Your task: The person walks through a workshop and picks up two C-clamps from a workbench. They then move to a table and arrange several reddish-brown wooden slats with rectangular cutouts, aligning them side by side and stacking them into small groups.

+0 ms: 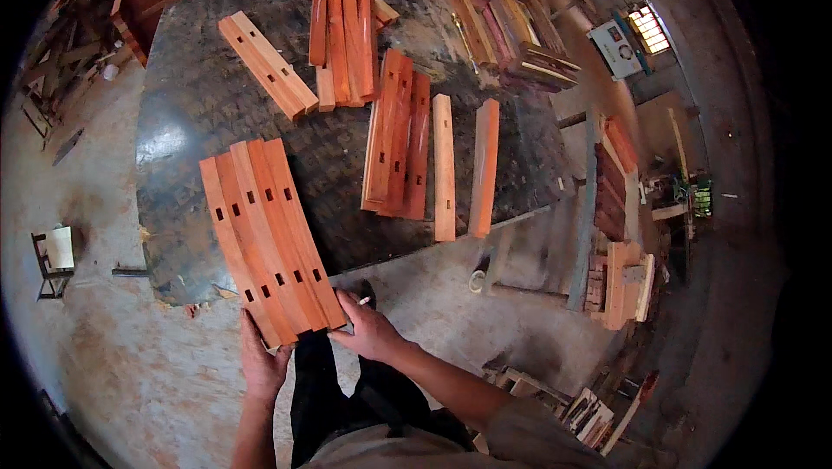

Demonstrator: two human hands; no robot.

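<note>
A row of several reddish wooden slats, laid side by side, is held between my two hands at the table's near edge. Dark rectangular mortises run across them in two lines, and their near ends are uneven. My left hand grips the near left side, its fingers partly hidden by the wood. On the near right corner my right hand is closed, with a small white stick-like thing showing by its fingers. Right of this row lie more mortised slats, a pale slat and another reddish slat.
The dark, worn table also bears a mortised pair, a pile of boards and a darker wood stack. A grey machine box stands beyond to the right. More timber sits at right; a small chair stands left.
</note>
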